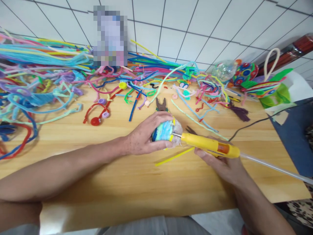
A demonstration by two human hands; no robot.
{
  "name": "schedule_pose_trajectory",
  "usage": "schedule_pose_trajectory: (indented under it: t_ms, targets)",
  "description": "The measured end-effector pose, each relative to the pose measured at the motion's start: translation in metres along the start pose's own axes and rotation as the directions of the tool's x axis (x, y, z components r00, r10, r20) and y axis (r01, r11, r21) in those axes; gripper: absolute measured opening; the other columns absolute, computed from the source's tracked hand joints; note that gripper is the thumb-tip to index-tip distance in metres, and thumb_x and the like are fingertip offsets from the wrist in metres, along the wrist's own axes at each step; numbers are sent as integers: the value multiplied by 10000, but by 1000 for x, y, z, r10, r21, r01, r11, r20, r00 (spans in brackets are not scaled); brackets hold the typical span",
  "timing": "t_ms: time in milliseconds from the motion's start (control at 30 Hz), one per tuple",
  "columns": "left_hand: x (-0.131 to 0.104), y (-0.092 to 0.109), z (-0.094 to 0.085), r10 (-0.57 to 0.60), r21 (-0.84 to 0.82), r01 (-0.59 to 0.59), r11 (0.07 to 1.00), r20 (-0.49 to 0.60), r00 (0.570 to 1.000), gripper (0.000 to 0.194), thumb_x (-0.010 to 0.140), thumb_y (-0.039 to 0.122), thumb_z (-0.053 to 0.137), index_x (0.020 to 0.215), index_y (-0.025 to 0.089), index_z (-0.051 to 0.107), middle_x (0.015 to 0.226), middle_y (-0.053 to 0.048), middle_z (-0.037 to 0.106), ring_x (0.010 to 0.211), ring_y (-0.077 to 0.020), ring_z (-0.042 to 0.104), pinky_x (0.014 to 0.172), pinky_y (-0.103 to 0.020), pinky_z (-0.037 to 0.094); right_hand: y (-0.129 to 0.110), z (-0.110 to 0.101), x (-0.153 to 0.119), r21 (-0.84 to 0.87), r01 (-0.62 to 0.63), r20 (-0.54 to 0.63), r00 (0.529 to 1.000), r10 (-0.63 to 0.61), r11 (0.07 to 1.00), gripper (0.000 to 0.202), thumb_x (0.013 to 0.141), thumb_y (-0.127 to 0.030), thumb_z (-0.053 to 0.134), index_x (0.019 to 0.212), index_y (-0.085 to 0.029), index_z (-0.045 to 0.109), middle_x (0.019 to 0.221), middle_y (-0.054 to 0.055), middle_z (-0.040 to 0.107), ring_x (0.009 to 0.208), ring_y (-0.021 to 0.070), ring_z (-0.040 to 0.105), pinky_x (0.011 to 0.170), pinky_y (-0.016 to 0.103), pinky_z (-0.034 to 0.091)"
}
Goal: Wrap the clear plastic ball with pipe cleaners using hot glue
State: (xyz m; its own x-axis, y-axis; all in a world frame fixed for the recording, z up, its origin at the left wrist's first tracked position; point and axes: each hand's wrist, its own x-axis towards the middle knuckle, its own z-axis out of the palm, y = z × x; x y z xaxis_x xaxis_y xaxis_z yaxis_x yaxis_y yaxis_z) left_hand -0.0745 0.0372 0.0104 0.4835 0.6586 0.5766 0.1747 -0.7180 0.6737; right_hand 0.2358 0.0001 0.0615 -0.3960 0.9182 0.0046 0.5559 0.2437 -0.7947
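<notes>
My left hand (146, 133) is wrapped around a small clear object (165, 131) covered partly in blue and green pipe cleaners, with yellow bits at its edge. My right hand (220, 163) grips a yellow glue gun (202, 143) from below, a clear glue stick (274, 167) sticking out of its back. The gun's metal nozzle meets the object or lies just over its clear side. A yellow pipe cleaner (173, 157) lies below the gun, near my right fingertips. Behind my left hand are pliers (161, 104), and dark scissor-like tips (190, 130) show behind the gun.
Tangled pipe cleaners (44, 91) cover the left and back of the wooden table (122, 192). A red curled piece (95, 121) lies left of centre. At the right are a clear ball (223, 70), a colourful ball (244, 73) and a black cord (254, 123). A tiled wall stands behind.
</notes>
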Motion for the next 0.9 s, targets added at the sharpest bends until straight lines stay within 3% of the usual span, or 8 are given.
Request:
schedule_pose_trajectory:
  t_ms: [233,533,700,900]
  targets:
    - [0,0,-1,9,14,-9,1000,-4,1000,700,961,502,752,1529,214,461,1425,-197,626,1396,-344,581,1156,-576,521,-1,1,2,36,-29,58,998,27,999,255,955,-494,756,909,-245,729,769,26,714,676,197,664,577,300,554]
    - [0,0,0,45,21,-45,999,0,999,702,974,522,728,1537,214,445,1417,-201,623,1388,-350,578,1134,-582,538,-5,3,5,57,-46,-15,999,47,997,276,965,-501,720,838,-257,706,747,30,706,617,189,656,505,286,539]
    - [0,1,0,46,26,-46,999,0,999,709,971,513,735,1548,227,436,1419,-197,622,1390,-352,577,1136,-587,536,-5,5,4,101,-64,-49,996,69,993,256,931,-509,759,891,-259,718,738,33,735,631,203,694,498,288,557]
    - [0,0,0,49,27,-49,998,2,999,714,972,521,731,1539,195,444,1421,-214,622,1396,-353,574,1147,-579,532,-2,5,3,93,-82,-63,994,88,992,234,913,-478,778,896,-250,730,717,24,717,530,163,610,428,272,481]
